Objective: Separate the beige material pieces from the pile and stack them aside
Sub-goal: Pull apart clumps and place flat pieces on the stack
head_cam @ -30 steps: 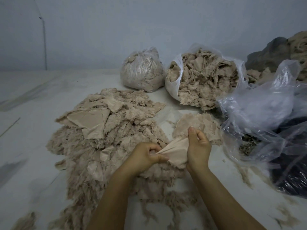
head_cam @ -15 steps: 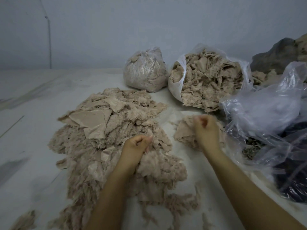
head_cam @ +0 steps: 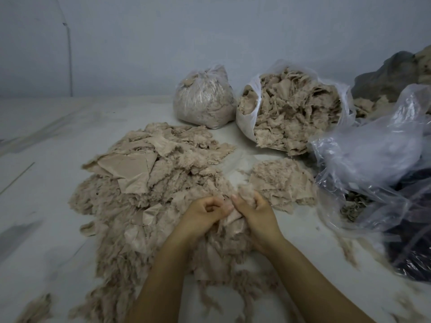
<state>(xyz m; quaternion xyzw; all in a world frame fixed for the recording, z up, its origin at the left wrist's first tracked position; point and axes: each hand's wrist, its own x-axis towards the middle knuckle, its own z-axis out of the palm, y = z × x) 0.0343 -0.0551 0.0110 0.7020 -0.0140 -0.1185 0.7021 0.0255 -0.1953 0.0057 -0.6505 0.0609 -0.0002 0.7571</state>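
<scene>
A wide pile of beige fluffy material pieces (head_cam: 149, 183) covers the white surface in front of me. To its right lies a smaller stack of separated beige pieces (head_cam: 279, 180). My left hand (head_cam: 205, 213) and my right hand (head_cam: 254, 210) sit side by side at the pile's right edge. The fingers of both are curled into the beige material, gripping a piece between them. The piece itself is mostly hidden under my hands.
An open white bag (head_cam: 245, 117) full of beige scraps lies behind the stack. A tied clear bag (head_cam: 205, 101) stands left of it. Crumpled clear plastic bags (head_cam: 373, 159) with dark contents crowd the right side. Loose fluff strands (head_cam: 35, 308) lie scattered on the surface.
My right hand laid a beige piece on the small stack, then came back to the pile. Both hands now grip material together at the pile's right edge.
</scene>
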